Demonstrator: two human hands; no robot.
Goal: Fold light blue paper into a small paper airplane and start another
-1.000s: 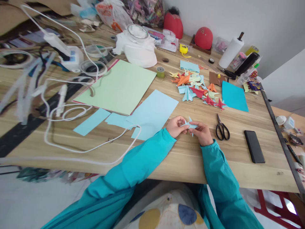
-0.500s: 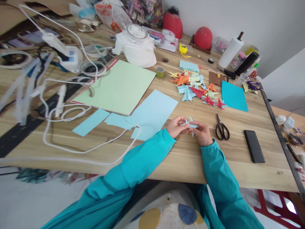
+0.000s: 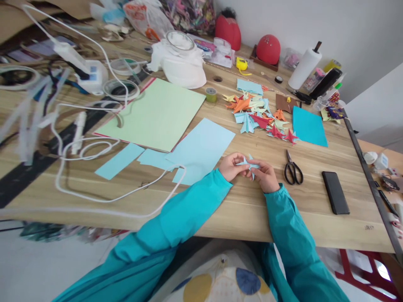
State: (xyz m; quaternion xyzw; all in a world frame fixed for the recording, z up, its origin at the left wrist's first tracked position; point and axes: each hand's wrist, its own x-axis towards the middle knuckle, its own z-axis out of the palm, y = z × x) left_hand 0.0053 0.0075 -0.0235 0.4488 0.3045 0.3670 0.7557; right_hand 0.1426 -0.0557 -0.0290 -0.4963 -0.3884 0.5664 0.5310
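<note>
Pinching a pointed blue paper piece above the table, the left hand and right hand hold folds seemingly well advanced, though partly hidden, with finished-looking figures piled beyond and a pale-blue sheet lying unfolded.

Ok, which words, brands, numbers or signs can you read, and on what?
None can be read for certain.
Dark marks on the table, near corner at right: too small.
Orange print on the plastic bag: too blurred.
Print on the purple wrapper: too small and blurred.
</note>
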